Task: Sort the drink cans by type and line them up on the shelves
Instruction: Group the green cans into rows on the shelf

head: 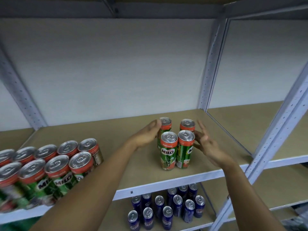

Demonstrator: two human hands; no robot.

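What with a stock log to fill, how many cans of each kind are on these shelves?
Green Milo cans: 13 (4 in the middle, 9 at the left, where blur at the picture's edge may hide more)
Blue cans: 12, on the lower shelf
Total: 25

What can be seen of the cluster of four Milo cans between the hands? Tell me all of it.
The four Milo cans stand upright in a tight two-by-two block on the brown shelf board, near its front edge. Each is slim, green with a red top band and silver pull-tab lid. The left hand touches the rear left can; the right hand, fingers spread, is against the front right can.
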